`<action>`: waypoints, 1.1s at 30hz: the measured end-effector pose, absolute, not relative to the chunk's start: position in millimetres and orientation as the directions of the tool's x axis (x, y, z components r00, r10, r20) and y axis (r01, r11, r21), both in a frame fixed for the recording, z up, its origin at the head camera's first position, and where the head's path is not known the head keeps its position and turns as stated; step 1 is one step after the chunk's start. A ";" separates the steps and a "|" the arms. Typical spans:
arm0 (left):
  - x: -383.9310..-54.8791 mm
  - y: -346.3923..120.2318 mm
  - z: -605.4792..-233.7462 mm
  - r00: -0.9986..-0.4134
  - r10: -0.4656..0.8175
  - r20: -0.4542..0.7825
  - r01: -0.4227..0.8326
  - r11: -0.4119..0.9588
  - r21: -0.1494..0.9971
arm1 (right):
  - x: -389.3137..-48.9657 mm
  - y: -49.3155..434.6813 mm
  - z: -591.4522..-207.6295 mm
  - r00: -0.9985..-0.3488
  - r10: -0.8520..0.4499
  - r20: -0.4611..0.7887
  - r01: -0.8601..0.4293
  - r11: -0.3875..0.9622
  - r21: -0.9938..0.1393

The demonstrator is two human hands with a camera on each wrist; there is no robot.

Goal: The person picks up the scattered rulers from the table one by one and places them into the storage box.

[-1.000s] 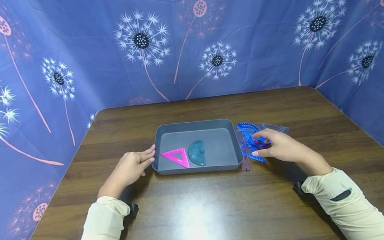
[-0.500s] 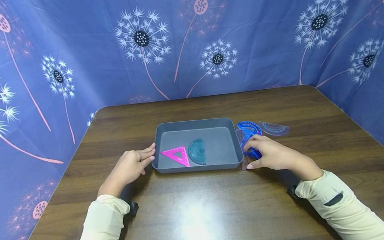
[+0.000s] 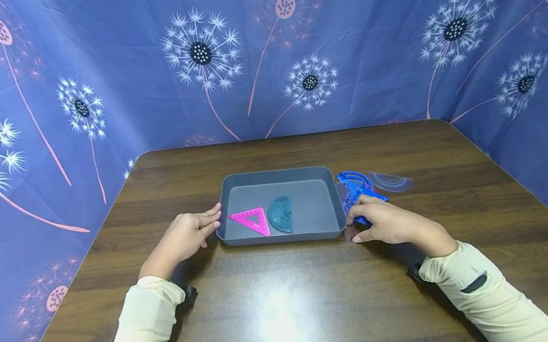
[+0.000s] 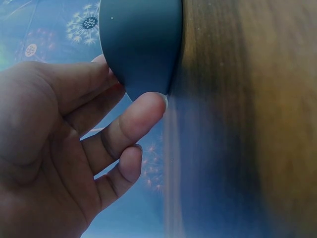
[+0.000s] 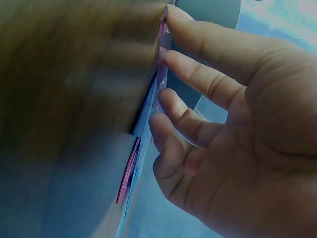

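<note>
My left hand (image 3: 189, 235) touches the left wall of a grey rectangular tray (image 3: 309, 237) with its fingertips; the same tray (image 4: 143, 44) fills the top of the left wrist view. Inside lie a pink set square (image 3: 260, 224) and a teal protractor (image 3: 280, 215). Beside the tray's right wall, my right hand (image 3: 388, 221) has its thumb and fingertips at the near end of a clear purplish ruler (image 3: 350, 235). Edge-on, that ruler (image 5: 162, 74) runs along the fingertips in the right wrist view, thumb and index finger spread apart on it. Blue drawing pieces (image 3: 353, 186) lie under and beyond this hand, partly hidden.
A clear protractor (image 3: 392, 182) lies at the right of the pile. Pink edges (image 5: 129, 171) show among the stacked pieces in the right wrist view. The brown wooden table (image 3: 181, 171) ends at a blue dandelion-print cloth (image 3: 366, 49).
My right hand has moved left and nearer, from the blue pieces to the ruler's near end. A blue set square has shifted within the pile. My left hand stays at the tray.
</note>
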State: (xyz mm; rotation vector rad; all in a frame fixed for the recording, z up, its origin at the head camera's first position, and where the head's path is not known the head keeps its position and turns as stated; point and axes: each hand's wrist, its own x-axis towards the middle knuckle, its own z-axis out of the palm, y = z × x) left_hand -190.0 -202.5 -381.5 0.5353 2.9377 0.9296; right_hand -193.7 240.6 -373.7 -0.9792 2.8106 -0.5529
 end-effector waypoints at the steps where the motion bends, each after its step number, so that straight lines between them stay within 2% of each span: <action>1: -190.1 -202.4 -381.4 -0.941 0.327 0.086 0.317 0.765 0.560 | -193.4 240.8 -373.4 -0.786 -0.618 0.004 -0.572 0.726 -0.380; 20: -188.4 -201.2 -380.3 -0.947 0.316 0.058 0.293 0.775 0.560 | -193.5 258.8 -373.4 -0.821 -0.564 -0.089 -0.473 0.760 -0.446; 33: -187.8 -200.5 -380.6 -0.948 0.311 0.067 0.293 0.772 0.564 | -197.0 259.1 -373.6 -0.873 -0.483 -0.071 -0.426 0.824 -0.373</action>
